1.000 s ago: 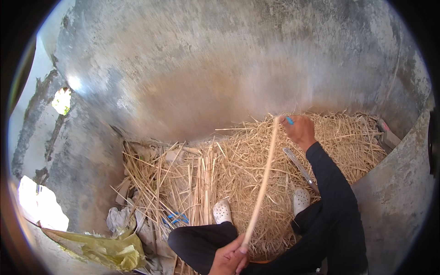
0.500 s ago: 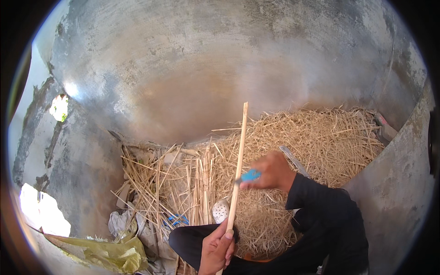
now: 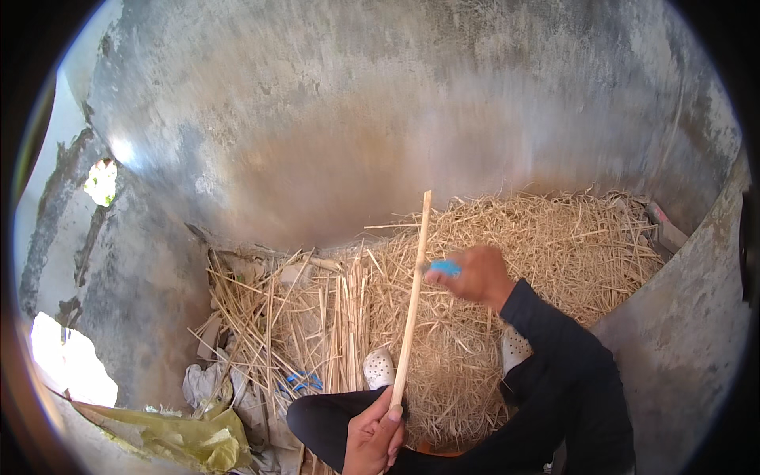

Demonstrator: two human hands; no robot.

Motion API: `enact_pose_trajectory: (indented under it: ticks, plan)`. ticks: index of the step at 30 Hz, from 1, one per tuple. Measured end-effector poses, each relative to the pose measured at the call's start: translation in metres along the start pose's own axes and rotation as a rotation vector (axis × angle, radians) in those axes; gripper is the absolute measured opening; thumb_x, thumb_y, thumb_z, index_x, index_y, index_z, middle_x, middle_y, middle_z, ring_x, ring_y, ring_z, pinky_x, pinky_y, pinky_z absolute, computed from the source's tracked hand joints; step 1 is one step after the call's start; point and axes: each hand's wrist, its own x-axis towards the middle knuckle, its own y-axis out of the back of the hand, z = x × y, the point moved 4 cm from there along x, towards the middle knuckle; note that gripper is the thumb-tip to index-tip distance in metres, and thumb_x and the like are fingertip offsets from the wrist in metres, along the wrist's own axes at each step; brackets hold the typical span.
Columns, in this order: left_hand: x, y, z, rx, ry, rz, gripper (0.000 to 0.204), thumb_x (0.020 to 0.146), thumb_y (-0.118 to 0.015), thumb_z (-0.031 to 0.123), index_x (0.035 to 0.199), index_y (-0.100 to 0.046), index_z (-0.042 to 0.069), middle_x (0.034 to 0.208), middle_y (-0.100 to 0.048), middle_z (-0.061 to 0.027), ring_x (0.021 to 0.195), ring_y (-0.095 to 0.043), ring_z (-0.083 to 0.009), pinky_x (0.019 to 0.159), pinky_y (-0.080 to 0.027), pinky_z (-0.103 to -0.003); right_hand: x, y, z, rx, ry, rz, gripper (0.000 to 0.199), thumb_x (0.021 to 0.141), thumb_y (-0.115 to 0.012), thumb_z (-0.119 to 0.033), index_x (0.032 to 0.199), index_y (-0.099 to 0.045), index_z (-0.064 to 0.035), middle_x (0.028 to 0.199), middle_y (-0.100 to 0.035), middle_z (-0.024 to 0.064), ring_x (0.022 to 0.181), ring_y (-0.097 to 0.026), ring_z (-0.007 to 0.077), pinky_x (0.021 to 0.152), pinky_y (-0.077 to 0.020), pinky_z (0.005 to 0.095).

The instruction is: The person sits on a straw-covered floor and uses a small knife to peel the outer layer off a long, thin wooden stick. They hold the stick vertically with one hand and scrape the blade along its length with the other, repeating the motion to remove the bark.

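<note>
My left hand [image 3: 372, 439] is closed round the lower end of a long pale bamboo strip [image 3: 413, 305], which stands tilted up and away from me. In my right hand [image 3: 481, 275] is a small blue-handled tool [image 3: 445, 267]. The tool's dark head meets the strip in its upper half; motion blur hides its exact kind. Loose curled shavings [image 3: 451, 356] lie thick below the strip and between my legs.
A big heap of shavings [image 3: 554, 237] spreads along the back right. Several thin split strips [image 3: 348, 317] lie at left, near blue cord [image 3: 301, 381] and yellow-green plastic sheeting [image 3: 198, 439]. White perforated shoes [image 3: 378, 367] show at my feet. Grey concrete walls [image 3: 356, 103] close round.
My right hand and the blue-handled tool have moved up along the bamboo strip, away from my left hand. The strip's top end sits slightly lower. My left hand keeps its hold.
</note>
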Motion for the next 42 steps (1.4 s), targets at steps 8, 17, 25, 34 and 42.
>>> enact_pose_trajectory:
  ticks: [8, 17, 25, 34, 42]
  plan:
    - [-0.002, -0.007, -0.012, -0.008, 0.026, -0.014, 0.045, 0.097, -0.052, 0.022, 0.135, -0.045, -0.001, 0.052, -0.038, 0.0061, 0.038, -0.031, -0.0022, 0.036, -0.024, -0.018, 0.020, 0.014, 0.051, -0.061, -0.170, 0.133, 0.076, 0.084, -0.038, -0.076, 0.051, -0.057, -0.0106, 0.039, -0.043, 0.0046, 0.035, -0.044, 0.0208, 0.037, -0.0325, 0.0364]
    - [-0.009, -0.005, -0.010, -0.018, -0.013, -0.008, 0.049, 0.096, -0.054, 0.028, 0.135, -0.047, -0.001, 0.053, -0.038, 0.0079, 0.041, -0.031, -0.0009, 0.037, -0.022, -0.017, -0.005, -0.005, 0.009, -0.111, 0.049, 0.104, 0.069, 0.083, -0.044, -0.073, 0.059, -0.066, -0.0125, 0.044, -0.050, 0.0055, 0.039, -0.048, 0.0212, 0.040, -0.0361, 0.0361]
    - [-0.026, -0.012, -0.018, 0.003, 0.062, -0.074, 0.049, 0.095, -0.057, 0.027, 0.136, -0.047, 0.002, 0.055, -0.040, 0.0078, 0.045, -0.035, -0.0009, 0.039, -0.025, -0.017, 0.020, 0.009, 0.145, -0.244, -0.562, 0.158, 0.082, 0.085, -0.037, -0.076, 0.053, -0.058, -0.0023, 0.045, -0.047, 0.0092, 0.044, -0.052, 0.0256, 0.044, -0.0386, 0.0418]
    - [0.005, 0.017, -0.019, 0.083, -0.076, 0.039, 0.041, 0.098, -0.050, 0.025, 0.131, -0.050, 0.000, 0.052, -0.042, 0.0062, 0.038, -0.034, -0.0024, 0.035, -0.026, -0.017, 0.005, -0.005, 0.041, 0.113, -0.107, 0.049, 0.072, 0.082, -0.043, -0.076, 0.053, -0.060, -0.0118, 0.045, -0.048, 0.0039, 0.041, -0.046, 0.0193, 0.042, -0.0351, 0.0368]
    - [0.008, 0.006, -0.007, -0.059, -0.038, 0.012, 0.042, 0.098, -0.049, 0.020, 0.133, -0.046, -0.002, 0.052, -0.041, 0.0045, 0.037, -0.033, -0.0038, 0.034, -0.027, -0.018, -0.007, 0.001, -0.024, -0.016, 0.096, 0.009, 0.076, 0.075, -0.044, -0.083, 0.051, -0.059, -0.0122, 0.040, -0.044, 0.0029, 0.035, -0.048, 0.0199, 0.037, -0.0355, 0.0332]
